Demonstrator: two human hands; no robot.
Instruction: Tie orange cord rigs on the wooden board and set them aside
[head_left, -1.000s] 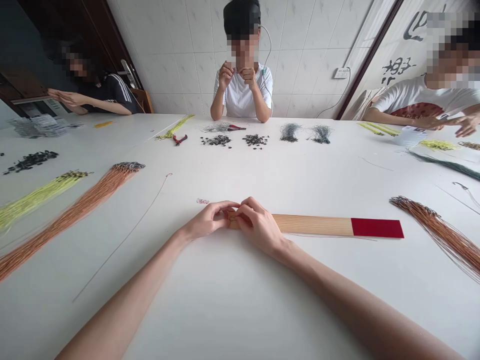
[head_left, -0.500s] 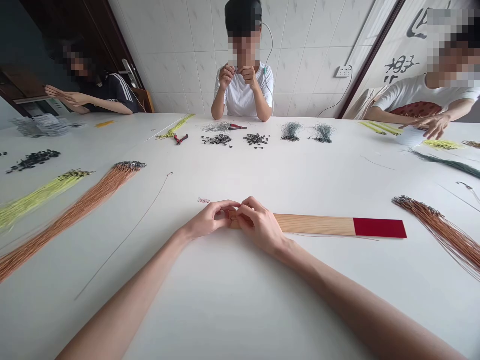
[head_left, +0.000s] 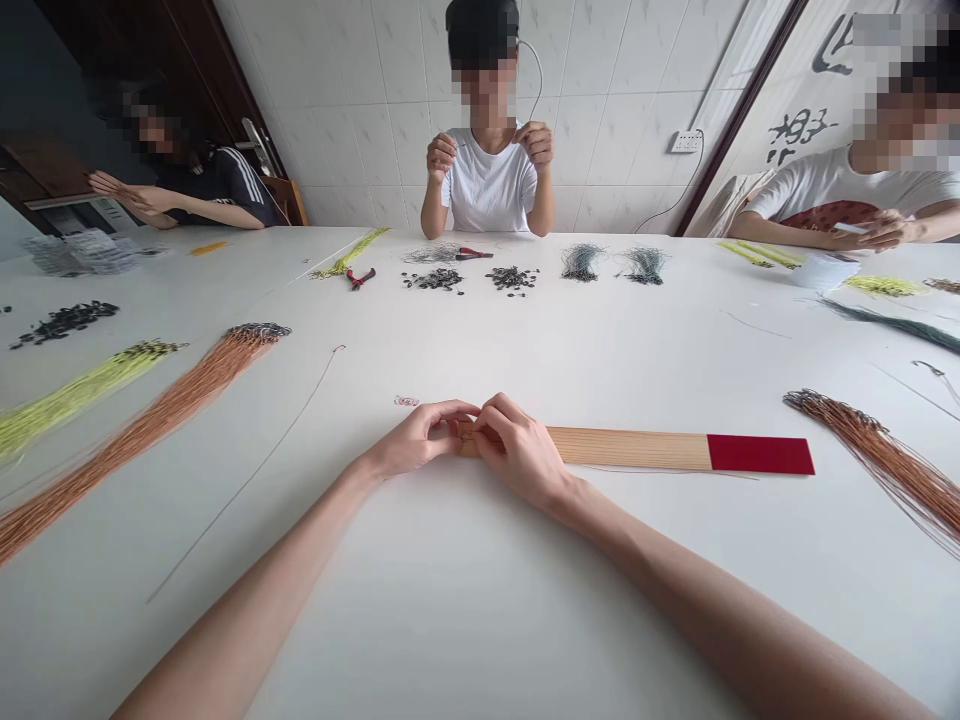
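Observation:
A long flat strip [head_left: 637, 448] lies across the table, pale wood-coloured with thin brown lines along it and a dark red right end. My left hand [head_left: 405, 442] is at its left end, thumb and index finger curved together around that end. My right hand [head_left: 525, 455] rests over the strip just beside it, fingers pinched closed near the left fingertips. Whatever sits between the fingertips is too small and too hidden to make out. A thin brown line [head_left: 675, 473] runs loose along the strip's near edge. A small red-printed label [head_left: 406, 401] lies beyond my left hand.
Left are bundles of brown lines [head_left: 187, 400] and yellow lines [head_left: 82, 395], plus a single line [head_left: 247, 470]. Another brown bundle [head_left: 885, 450] lies right. Farther off are black pieces [head_left: 435, 280], pliers [head_left: 360, 279] and a white tub [head_left: 825, 270]. Three people sit around the table [head_left: 480, 620].
My hands and the strip have hardly moved. The person opposite has drawn their hands apart. The person at right has lifted their hands off the tub and now holds something small and white.

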